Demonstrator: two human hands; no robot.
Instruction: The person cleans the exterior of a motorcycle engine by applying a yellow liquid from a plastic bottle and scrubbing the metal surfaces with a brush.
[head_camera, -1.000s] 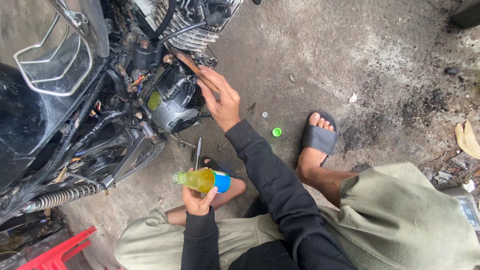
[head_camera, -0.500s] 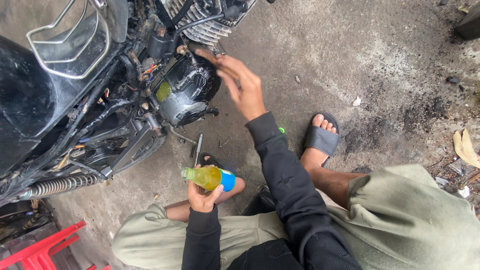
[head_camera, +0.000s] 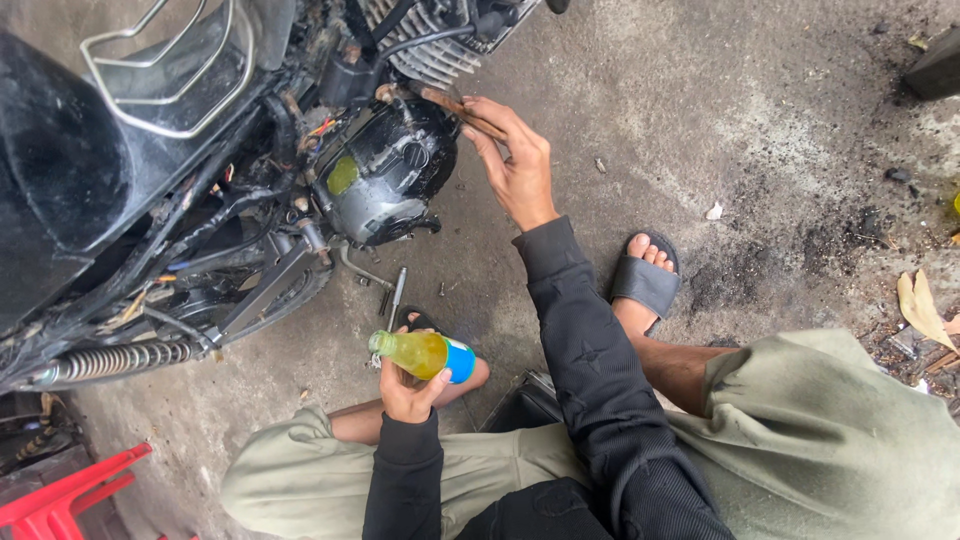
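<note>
Knees in baggy olive cloth fill the near edge, with black knit sleeves running out from them. The left hand (head_camera: 408, 388) has its fingers wrapped shut around a small clear bottle (head_camera: 418, 353) of yellow liquid with a blue band at its base; the bottle lies tilted, neck toward the engine (head_camera: 385, 170), just short of it and above the person's shin. How its mouth is closed cannot be made out. Just past the bottle a thin metal tool (head_camera: 397, 295) lies on the rough, oil-stained concrete floor (head_camera: 780, 130). A bare foot in a black rubber slipper (head_camera: 645, 283) rests to the right of the engine.

Farther out, the right hand (head_camera: 515, 165) pinches a slim brown stick (head_camera: 462, 110) between thumb and fingers, its tip touching the top of the engine's rounded, scuffed black and grey cover. Ribbed metal fins sit above the cover; a coiled spring and a curved chrome rack show to the left of it, the bike cut off by the frame edge.

Half a second ago the right hand was raised with fingers spread above the engine; now it is lower and closed on the stick. The bottle has hardly moved. Red plastic pokes in at the lower left corner, too cropped to identify.
</note>
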